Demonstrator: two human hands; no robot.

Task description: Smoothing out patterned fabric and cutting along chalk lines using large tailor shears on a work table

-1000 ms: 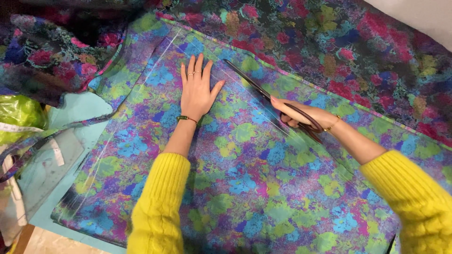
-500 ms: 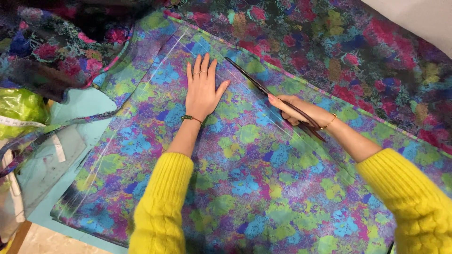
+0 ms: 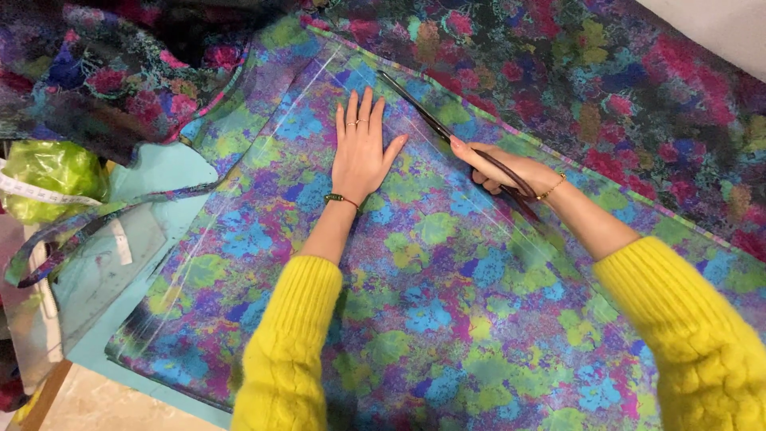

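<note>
A large multicoloured floral fabric lies spread over a turquoise table. My left hand presses flat on the fabric, fingers spread, with rings and a thin bracelet at the wrist. My right hand grips long dark scissors whose blades point up and to the left along a white chalk line, close to my left hand's thumb. Both arms wear yellow knit sleeves.
Darker floral fabric covers the far and right side. A green bundle with a white tape measure sits at the left edge, beside a fabric strip and a clear ruler.
The scissors and my right hand have advanced slightly up and left along the chalk line. My left hand stays pressed flat on the fabric.
</note>
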